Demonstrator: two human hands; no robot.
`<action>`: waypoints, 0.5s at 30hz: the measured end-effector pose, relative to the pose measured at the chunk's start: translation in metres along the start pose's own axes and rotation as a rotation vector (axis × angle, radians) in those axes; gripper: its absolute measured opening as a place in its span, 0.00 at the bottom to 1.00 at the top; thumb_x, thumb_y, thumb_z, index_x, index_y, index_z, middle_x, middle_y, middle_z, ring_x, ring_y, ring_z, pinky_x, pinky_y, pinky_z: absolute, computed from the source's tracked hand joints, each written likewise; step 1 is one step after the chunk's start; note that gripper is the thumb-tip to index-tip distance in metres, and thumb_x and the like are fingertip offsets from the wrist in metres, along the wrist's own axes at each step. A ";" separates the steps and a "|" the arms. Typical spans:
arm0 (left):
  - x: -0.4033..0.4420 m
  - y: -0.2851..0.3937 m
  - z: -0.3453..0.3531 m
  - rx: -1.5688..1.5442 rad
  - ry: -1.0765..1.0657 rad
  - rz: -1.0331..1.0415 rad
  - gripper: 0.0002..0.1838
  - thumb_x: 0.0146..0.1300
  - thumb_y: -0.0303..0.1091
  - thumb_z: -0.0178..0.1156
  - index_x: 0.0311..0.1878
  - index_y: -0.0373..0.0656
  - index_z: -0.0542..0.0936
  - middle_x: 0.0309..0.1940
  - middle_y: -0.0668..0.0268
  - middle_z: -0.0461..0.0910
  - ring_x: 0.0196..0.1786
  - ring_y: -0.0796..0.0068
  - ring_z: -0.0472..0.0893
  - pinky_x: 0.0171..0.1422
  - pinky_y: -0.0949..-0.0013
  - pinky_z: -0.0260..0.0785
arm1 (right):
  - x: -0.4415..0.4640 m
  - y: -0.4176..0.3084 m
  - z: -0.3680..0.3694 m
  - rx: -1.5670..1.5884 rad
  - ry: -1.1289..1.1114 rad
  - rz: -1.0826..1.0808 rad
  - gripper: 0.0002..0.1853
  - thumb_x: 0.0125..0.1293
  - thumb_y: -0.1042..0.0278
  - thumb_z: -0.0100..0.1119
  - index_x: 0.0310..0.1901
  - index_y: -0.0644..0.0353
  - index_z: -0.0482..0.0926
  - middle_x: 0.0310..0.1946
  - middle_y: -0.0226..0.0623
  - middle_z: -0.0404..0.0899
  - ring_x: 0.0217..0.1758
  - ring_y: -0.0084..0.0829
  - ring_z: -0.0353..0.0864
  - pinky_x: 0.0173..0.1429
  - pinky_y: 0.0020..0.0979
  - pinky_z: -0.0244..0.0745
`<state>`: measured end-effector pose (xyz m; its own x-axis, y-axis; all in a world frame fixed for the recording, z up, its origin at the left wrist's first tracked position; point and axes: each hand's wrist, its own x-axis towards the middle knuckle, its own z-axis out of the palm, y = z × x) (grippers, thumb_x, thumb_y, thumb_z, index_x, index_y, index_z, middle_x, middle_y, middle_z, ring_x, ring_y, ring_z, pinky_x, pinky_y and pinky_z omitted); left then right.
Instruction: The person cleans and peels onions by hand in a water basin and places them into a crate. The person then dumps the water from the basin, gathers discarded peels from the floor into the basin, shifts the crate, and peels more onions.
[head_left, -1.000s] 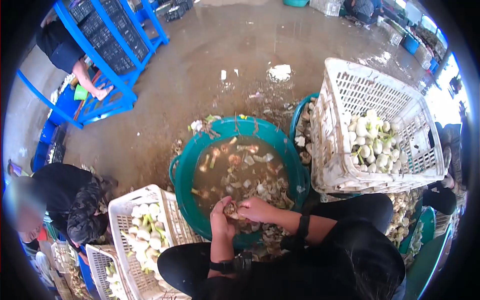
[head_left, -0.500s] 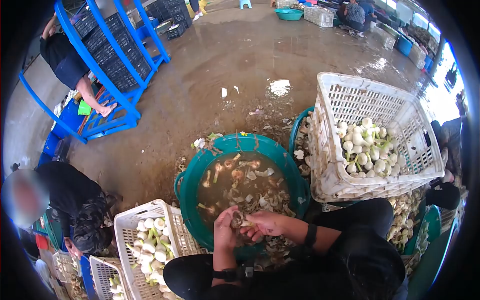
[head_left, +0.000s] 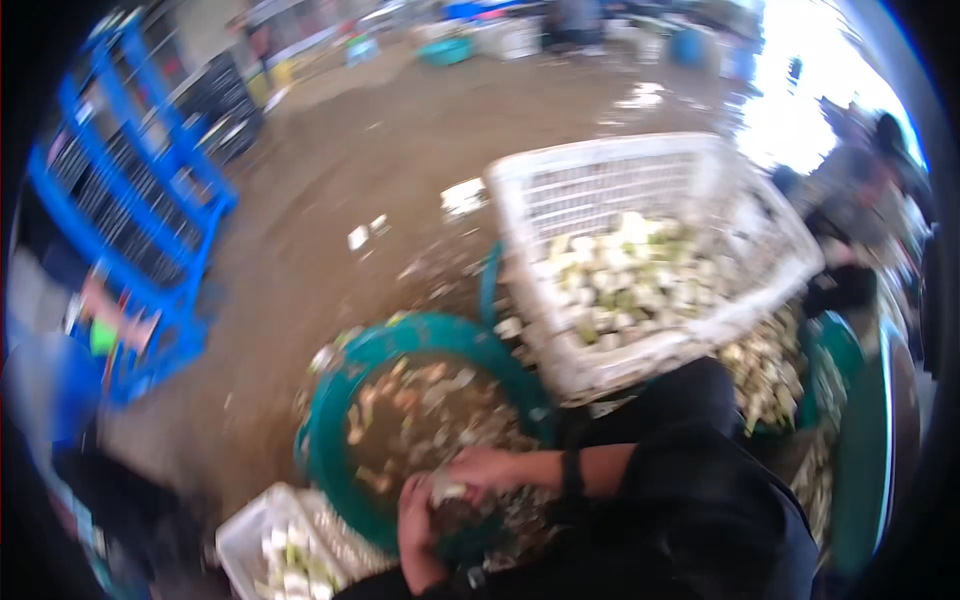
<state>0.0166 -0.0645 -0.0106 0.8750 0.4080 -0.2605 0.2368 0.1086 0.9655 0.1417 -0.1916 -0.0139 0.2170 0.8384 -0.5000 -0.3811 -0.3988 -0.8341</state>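
Both hands are over the near part of a green tub of murky water with bulbs and peelings in it. My left hand is closed on a pale garlic bulb, seen blurred between the hands. From the right, my right hand reaches the same bulb, its fingers bent against it. Motion blur hides the exact fingertip contact. A white crate of whitish bulbs with green stems stands beyond the tub to the right. Another white crate with bulbs is at the lower left.
A blue metal frame stands at the left on the wet brown floor. One person is at the lower left, another at the right. Unpeeled bulbs lie in a heap right of my knee.
The view has swung to the right and blurred, so the tub and large crate sit further left. Both hands remain together at the bulb, which looks paler than before.
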 end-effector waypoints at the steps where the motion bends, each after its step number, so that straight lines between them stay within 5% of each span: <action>1: -0.008 0.019 0.015 0.106 0.014 0.119 0.10 0.55 0.32 0.50 0.38 0.38 0.75 0.39 0.67 0.72 0.41 0.71 0.73 0.41 0.72 0.67 | -0.008 0.003 -0.006 0.137 -0.059 -0.054 0.16 0.60 0.57 0.49 0.34 0.64 0.75 0.28 0.39 0.78 0.30 0.28 0.80 0.33 0.32 0.80; 2: -0.002 0.004 0.007 -0.299 0.081 -0.168 0.13 0.54 0.28 0.49 0.43 0.36 0.73 0.45 0.63 0.72 0.46 0.67 0.73 0.47 0.70 0.67 | 0.004 0.027 -0.004 0.133 -0.116 -0.196 0.16 0.61 0.56 0.48 0.35 0.64 0.75 0.29 0.38 0.77 0.29 0.29 0.79 0.33 0.31 0.79; 3: 0.005 0.002 0.005 -0.394 -0.012 -0.180 0.17 0.54 0.26 0.49 0.49 0.35 0.70 0.47 0.60 0.71 0.49 0.66 0.72 0.49 0.68 0.67 | 0.006 0.027 -0.001 0.406 -0.147 -0.023 0.16 0.60 0.55 0.50 0.35 0.63 0.75 0.28 0.36 0.76 0.29 0.28 0.78 0.31 0.29 0.78; 4: 0.011 -0.006 -0.003 -0.491 -0.084 -0.204 0.22 0.54 0.24 0.49 0.55 0.35 0.67 0.50 0.57 0.70 0.51 0.66 0.72 0.52 0.66 0.67 | 0.003 0.026 0.003 0.240 -0.061 -0.122 0.16 0.58 0.55 0.52 0.35 0.63 0.75 0.28 0.35 0.76 0.25 0.27 0.77 0.28 0.28 0.76; 6: 0.096 -0.234 -0.036 0.252 0.461 0.300 0.18 0.57 0.31 0.50 0.52 0.38 0.69 0.46 0.60 0.72 0.46 0.70 0.72 0.50 0.71 0.65 | -0.011 0.016 0.000 -0.038 0.086 -0.185 0.15 0.56 0.56 0.54 0.33 0.62 0.76 0.25 0.34 0.76 0.22 0.26 0.76 0.26 0.28 0.73; 7: 0.111 -0.254 -0.015 0.618 0.842 0.361 0.16 0.59 0.34 0.50 0.50 0.40 0.71 0.44 0.61 0.73 0.44 0.72 0.73 0.49 0.74 0.65 | -0.013 0.013 0.000 -0.078 0.151 -0.146 0.14 0.57 0.57 0.54 0.31 0.61 0.76 0.23 0.33 0.76 0.21 0.26 0.75 0.24 0.28 0.72; 8: 0.106 -0.256 -0.047 0.688 0.473 0.481 0.20 0.59 0.32 0.51 0.55 0.39 0.65 0.48 0.58 0.70 0.49 0.69 0.71 0.53 0.70 0.63 | -0.014 0.010 -0.001 -0.119 0.204 -0.105 0.13 0.57 0.58 0.54 0.29 0.61 0.76 0.21 0.33 0.75 0.20 0.25 0.73 0.23 0.28 0.71; 10: 0.046 -0.081 -0.041 0.552 -0.437 0.555 0.32 0.58 0.28 0.51 0.65 0.37 0.53 0.58 0.51 0.63 0.58 0.63 0.67 0.61 0.63 0.60 | 0.036 0.053 -0.011 0.122 0.235 -0.013 0.11 0.58 0.59 0.54 0.29 0.58 0.76 0.21 0.33 0.75 0.18 0.25 0.73 0.21 0.27 0.69; 12: 0.019 -0.047 -0.020 0.555 -0.173 0.474 0.25 0.58 0.28 0.52 0.59 0.36 0.59 0.53 0.53 0.67 0.54 0.64 0.69 0.58 0.64 0.61 | 0.062 0.078 -0.025 0.414 -0.102 -0.033 0.09 0.60 0.61 0.53 0.34 0.57 0.76 0.26 0.33 0.76 0.23 0.26 0.75 0.23 0.27 0.70; 13: 0.007 -0.033 -0.011 0.497 -0.017 0.435 0.22 0.58 0.28 0.53 0.56 0.35 0.61 0.50 0.54 0.69 0.52 0.65 0.70 0.57 0.65 0.62 | 0.046 0.064 -0.019 0.424 -0.092 -0.034 0.09 0.60 0.61 0.53 0.34 0.57 0.76 0.26 0.33 0.76 0.23 0.26 0.75 0.23 0.27 0.70; 15: -0.012 -0.010 0.009 0.342 0.269 0.354 0.17 0.58 0.28 0.54 0.49 0.33 0.67 0.46 0.55 0.72 0.48 0.66 0.72 0.54 0.66 0.64 | 0.014 0.029 0.006 0.969 -0.161 -0.285 0.10 0.63 0.61 0.51 0.38 0.58 0.75 0.28 0.33 0.76 0.30 0.26 0.75 0.30 0.27 0.71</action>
<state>0.0075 -0.0787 -0.0166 0.7979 0.5881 0.1326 0.1105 -0.3590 0.9268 0.1285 -0.1889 -0.0434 0.3166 0.9237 -0.2157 -0.9127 0.2347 -0.3345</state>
